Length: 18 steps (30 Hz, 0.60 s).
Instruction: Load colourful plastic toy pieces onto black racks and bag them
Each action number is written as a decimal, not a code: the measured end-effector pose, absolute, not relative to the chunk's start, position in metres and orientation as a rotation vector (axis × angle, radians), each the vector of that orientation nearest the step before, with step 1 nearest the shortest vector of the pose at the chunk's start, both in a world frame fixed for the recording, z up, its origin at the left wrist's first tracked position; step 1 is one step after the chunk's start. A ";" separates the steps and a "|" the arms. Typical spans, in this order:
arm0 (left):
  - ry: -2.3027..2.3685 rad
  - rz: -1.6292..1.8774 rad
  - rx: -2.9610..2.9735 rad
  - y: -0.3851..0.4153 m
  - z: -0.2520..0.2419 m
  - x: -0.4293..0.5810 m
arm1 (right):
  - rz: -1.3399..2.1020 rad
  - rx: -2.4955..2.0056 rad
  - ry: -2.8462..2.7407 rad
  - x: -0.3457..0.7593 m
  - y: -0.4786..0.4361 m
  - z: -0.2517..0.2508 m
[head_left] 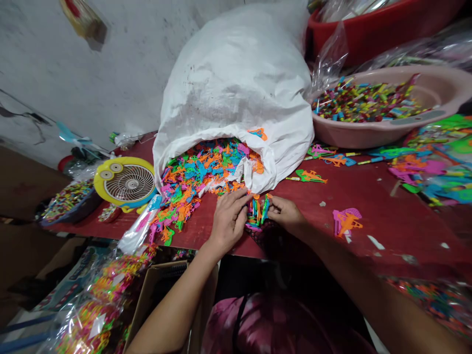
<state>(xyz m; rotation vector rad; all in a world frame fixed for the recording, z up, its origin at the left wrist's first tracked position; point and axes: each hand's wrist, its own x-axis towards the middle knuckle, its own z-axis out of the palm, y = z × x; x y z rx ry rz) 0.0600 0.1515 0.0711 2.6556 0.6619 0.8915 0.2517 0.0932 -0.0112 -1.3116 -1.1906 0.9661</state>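
At the table's near edge, a small upright cluster of colourful plastic toy pieces (258, 212) in green, yellow, blue, orange and magenta sits between my hands. My left hand (229, 219) is closed at the cluster's left side, its fingers reaching over the top edge. From the right, my right hand (286, 214) pinches a blue and green piece at the cluster's edge. Just beyond, a large white sack (236, 83) lies with its mouth towards me. A heap of flat plastic toy pieces (199, 167) spills from it onto the red table (295, 196).
A yellow fan (127, 181) stands left of the heap. At the right is a pink basin (354, 132) of small colourful tubes, with a red basin (354, 42) behind. Loose toy pieces (346, 222) lie right of my hands. Below left are a cardboard box (142, 302) and filled plastic bags (88, 314).
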 end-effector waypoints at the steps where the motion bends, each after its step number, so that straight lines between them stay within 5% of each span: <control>1: 0.663 0.893 2.657 0.151 0.071 0.060 | 0.945 -1.317 -1.195 0.252 0.093 -0.013; 18: 0.457 0.633 2.746 0.158 0.110 0.086 | 0.368 -1.392 -1.721 0.258 0.099 -0.029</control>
